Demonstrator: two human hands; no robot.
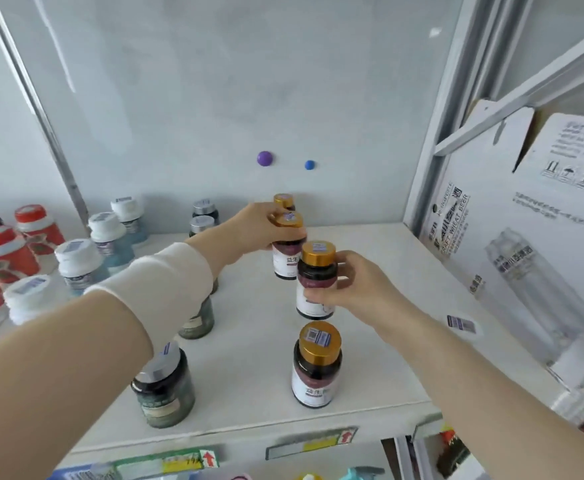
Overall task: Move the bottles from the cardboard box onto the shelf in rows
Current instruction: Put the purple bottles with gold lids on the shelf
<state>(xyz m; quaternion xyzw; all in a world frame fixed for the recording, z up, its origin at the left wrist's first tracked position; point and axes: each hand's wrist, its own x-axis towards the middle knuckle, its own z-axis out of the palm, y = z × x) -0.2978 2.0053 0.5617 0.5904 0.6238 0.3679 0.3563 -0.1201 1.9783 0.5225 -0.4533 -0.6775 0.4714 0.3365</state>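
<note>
One white shelf (249, 382), pale wall (214, 98) — left hand (256, 226) grips a bottle (286, 261), right hand (356, 289) another bottle (316, 268); third bottle (316, 368) stands nearer.

Cream-white sleeve (166, 271), left forearm

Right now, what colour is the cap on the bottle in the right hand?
Gold cap on the bottle in the right hand; head view shows it best.
</note>
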